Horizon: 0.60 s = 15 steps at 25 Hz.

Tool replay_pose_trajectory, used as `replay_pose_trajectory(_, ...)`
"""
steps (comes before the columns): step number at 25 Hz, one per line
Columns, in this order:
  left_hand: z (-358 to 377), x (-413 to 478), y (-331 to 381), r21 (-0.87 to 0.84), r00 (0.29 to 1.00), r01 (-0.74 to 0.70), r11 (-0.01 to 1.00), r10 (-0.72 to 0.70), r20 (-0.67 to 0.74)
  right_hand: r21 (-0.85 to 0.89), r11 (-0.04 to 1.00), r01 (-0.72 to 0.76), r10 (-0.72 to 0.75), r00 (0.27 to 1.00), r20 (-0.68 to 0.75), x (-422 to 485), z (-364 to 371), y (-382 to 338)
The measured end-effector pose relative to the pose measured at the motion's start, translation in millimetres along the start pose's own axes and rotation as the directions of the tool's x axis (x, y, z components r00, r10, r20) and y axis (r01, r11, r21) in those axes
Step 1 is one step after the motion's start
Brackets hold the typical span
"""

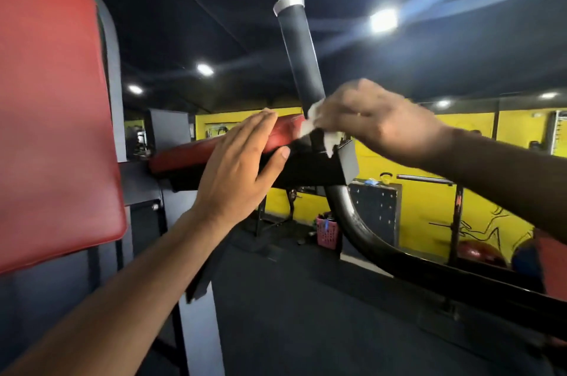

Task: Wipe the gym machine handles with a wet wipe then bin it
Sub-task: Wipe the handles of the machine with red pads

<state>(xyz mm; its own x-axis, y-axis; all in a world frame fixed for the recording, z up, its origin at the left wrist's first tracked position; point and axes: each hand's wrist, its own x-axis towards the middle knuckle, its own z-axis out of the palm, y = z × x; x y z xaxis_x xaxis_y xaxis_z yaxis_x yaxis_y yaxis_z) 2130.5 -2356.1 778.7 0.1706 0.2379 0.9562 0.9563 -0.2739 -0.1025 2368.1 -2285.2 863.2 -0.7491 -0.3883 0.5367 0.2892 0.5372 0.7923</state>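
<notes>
An upright black handle (299, 50) with a silver cap rises from the end of the machine's arm. My right hand (377, 118) is blurred and holds a crumpled white wet wipe (310, 121) against the foot of that handle. Parts of the wipe hang below my fingers over the black bracket (319, 167). My left hand (236, 170) lies flat with straight fingers on the red arm pad (190, 155), its thumb against the bracket's side.
A large red back pad (52, 118) fills the left. A curved black frame tube (356, 228) runs down to the right. A pink basket (328, 231) stands on the dark floor by the yellow wall (429, 201).
</notes>
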Motion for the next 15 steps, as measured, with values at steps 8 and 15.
replay_pose_trajectory(8, 3, 2, -1, 0.026, 1.000, -0.001, 1.000, 0.001, 0.010, 0.253, 0.945, -0.210, 0.248, 0.960, -0.129, -7, 20, 3)
replay_pose_trajectory(15, -3, 1, 9, 0.084, 0.996, 0.070, 0.994, -0.075, 0.056, 0.918, 0.067, -0.391, 0.818, 0.548, 0.174, -4, 54, -22)
